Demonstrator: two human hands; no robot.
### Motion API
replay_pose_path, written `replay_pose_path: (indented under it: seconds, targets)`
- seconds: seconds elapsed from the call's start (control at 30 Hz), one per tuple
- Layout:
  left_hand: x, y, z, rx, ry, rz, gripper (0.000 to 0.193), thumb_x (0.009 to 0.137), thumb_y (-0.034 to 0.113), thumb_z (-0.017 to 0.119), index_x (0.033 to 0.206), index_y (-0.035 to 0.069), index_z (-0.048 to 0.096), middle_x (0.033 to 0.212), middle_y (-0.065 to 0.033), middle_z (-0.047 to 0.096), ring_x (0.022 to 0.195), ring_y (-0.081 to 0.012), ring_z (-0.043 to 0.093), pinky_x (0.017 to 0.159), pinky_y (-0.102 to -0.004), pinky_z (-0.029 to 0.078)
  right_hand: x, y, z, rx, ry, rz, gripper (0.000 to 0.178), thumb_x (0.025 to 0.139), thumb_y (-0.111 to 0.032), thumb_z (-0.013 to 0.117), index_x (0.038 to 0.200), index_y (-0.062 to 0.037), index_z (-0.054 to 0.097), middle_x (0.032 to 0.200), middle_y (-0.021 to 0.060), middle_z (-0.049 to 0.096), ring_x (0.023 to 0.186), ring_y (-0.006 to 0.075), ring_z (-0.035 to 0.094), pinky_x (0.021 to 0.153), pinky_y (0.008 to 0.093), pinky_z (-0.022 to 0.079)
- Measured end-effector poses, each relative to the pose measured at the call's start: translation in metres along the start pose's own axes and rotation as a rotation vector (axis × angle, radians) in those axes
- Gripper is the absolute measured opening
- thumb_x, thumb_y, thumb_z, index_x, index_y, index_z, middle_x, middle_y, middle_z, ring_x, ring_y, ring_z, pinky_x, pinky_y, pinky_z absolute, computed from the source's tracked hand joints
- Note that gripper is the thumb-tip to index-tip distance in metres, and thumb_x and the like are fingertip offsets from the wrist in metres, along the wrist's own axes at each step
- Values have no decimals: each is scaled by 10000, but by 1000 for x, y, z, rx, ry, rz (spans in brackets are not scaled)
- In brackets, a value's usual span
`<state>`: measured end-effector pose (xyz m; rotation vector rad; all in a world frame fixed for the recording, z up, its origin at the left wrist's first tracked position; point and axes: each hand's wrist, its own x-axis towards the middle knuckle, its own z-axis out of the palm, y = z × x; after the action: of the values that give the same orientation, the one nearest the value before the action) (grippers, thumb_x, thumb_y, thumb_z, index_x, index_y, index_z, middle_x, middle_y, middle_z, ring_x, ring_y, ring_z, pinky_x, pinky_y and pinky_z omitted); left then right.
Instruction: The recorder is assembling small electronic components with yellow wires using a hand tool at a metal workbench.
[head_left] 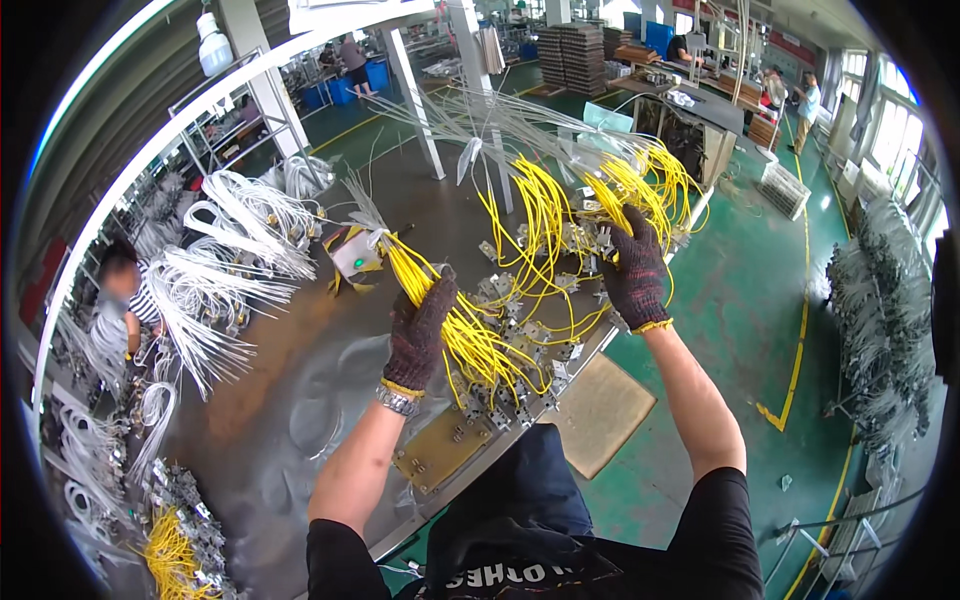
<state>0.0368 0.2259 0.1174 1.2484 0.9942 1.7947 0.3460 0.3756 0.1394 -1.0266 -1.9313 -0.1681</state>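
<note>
Both my hands wear dark knitted gloves with yellow cuffs. My left hand (422,330) is closed round a bundle of yellow cables (478,345), whose metal end pieces (508,408) lie near the table's front edge. A clear tie gathers the bundle's pale far end. My right hand (636,272) is closed at a second yellow cable bundle (622,190), with small metal pieces beside the thumb; its fingertips are partly hidden among the cables. Between my hands lies another yellow cable bundle (540,205), its metal ends in a loose heap.
The metal table (310,400) carries white cable bundles (215,290) at left and a small device with a green light (355,255) near the middle. A cardboard sheet (600,415) lies right of my legs. A person (120,310) sits at far left; hanging cables (880,300) line the right.
</note>
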Motion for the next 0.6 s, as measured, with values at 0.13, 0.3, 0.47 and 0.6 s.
replay_pose_path:
  seconds: [0.13, 0.3, 0.47, 0.6]
  targets:
    - [2, -2, -7, 69, 17, 64, 317, 1030, 89, 524, 1315, -21, 610, 1321, -151, 635, 1200, -237, 635, 1048, -366, 515, 2, -5, 1, -25, 76, -118, 499, 752, -29, 734, 1236, -111, 646, 1430, 207, 508, 1309, 398, 498, 1074, 452, 443]
    - [13, 0, -14, 428, -88, 189, 365, 1036, 79, 490, 1380, -29, 545, 1351, -178, 619, 1243, -248, 616, 1081, -371, 496, 33, 34, -1, 324, 298, 53, 391, 874, -93, 728, 1251, -40, 634, 1237, 120, 659, 1123, 260, 643, 973, 358, 500]
    - [29, 15, 12, 286, -107, 50, 308, 1003, 172, 600, 1245, -11, 650, 1222, -123, 706, 1098, -201, 688, 941, -348, 551, 59, 80, 8, 608, 185, 303, 431, 907, -102, 723, 1321, -50, 614, 1206, 71, 687, 1065, 147, 627, 936, 324, 501]
    - [59, -9, 26, 139, -90, -18, 276, 951, 181, 695, 1158, -1, 686, 1084, -94, 760, 973, -168, 726, 818, -318, 581, 88, 104, 13, 477, -15, 237, 435, 902, -154, 727, 1313, -61, 620, 1220, 99, 695, 1082, 210, 656, 945, 362, 507]
